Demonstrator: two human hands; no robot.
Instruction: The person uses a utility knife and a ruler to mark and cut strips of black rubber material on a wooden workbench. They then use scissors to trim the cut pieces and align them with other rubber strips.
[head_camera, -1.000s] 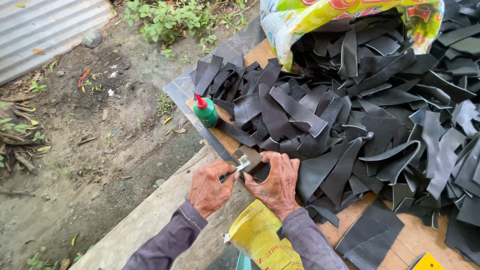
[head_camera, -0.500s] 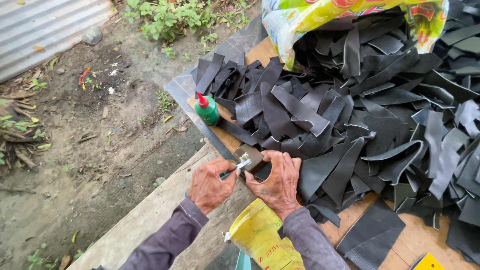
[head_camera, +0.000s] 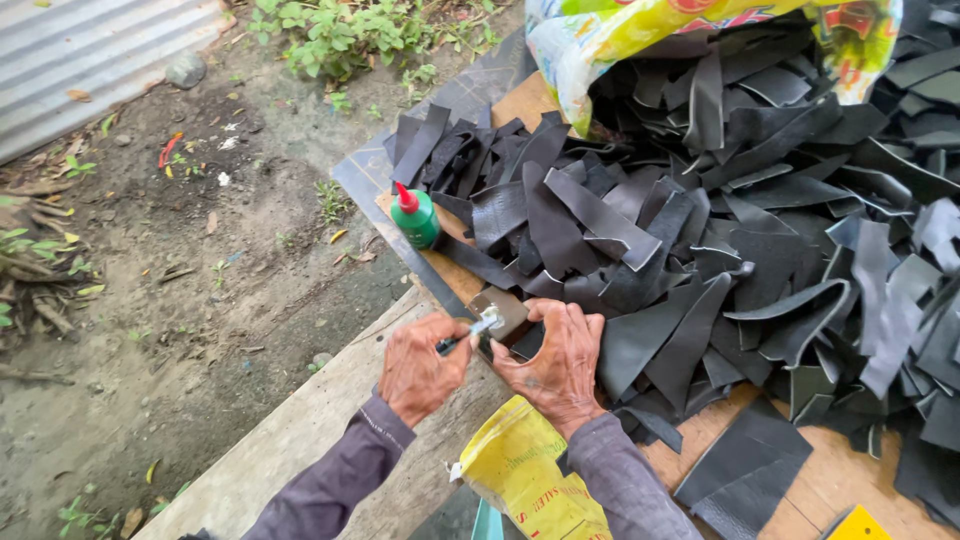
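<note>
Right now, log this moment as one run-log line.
left hand: gripping small metal-tipped tool | right hand: pressing small brown rectangular piece | nearby: green glue bottle with red cap, heap of black rubber strips

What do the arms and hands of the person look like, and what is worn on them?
Both arms are covered by long sleeves of a dull grey-purple cloth, with ribbed cuffs that end at the wrists. The left sleeve and the right sleeve look alike and plain, with no pattern. The left hand and the right hand are bare: no gloves, and no rings or watch that I can see.
</note>
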